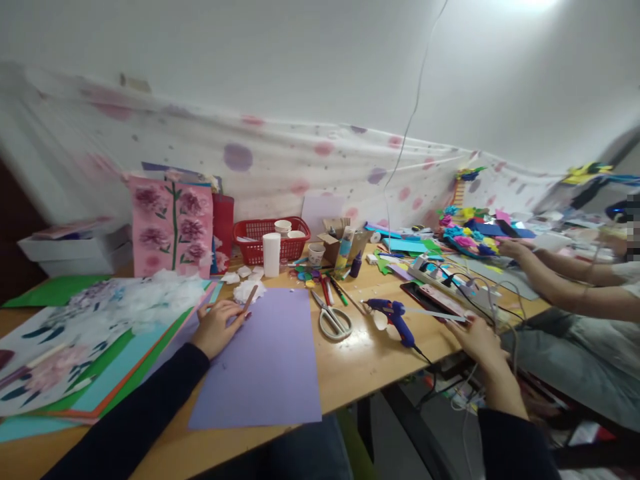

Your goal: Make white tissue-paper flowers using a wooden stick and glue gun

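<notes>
My left hand (pixel 220 327) rests over the left edge of a purple sheet of paper (pixel 270 360), its fingers closed on a flat brown stick (pixel 250 299). Just beyond that stick lies a crumpled white tissue clump (pixel 245 291). On the right, my right hand (pixel 477 340) pinches the end of a pale glue stick (pixel 435 313). The glue stick's other end meets the back of a blue glue gun (pixel 395 317), which lies on the table with its nozzle to the left. White-handled scissors (pixel 333 320) lie between the paper and the glue gun.
Behind stand a red basket (pixel 250 250), a white roll (pixel 271 255) and a paper cup (pixel 315 253). Phones (pixel 435 300) and a power strip (pixel 440 280) lie at right. Layered coloured sheets (pixel 125 363) cover the left. Another person's arm (pixel 555 277) reaches in from the right.
</notes>
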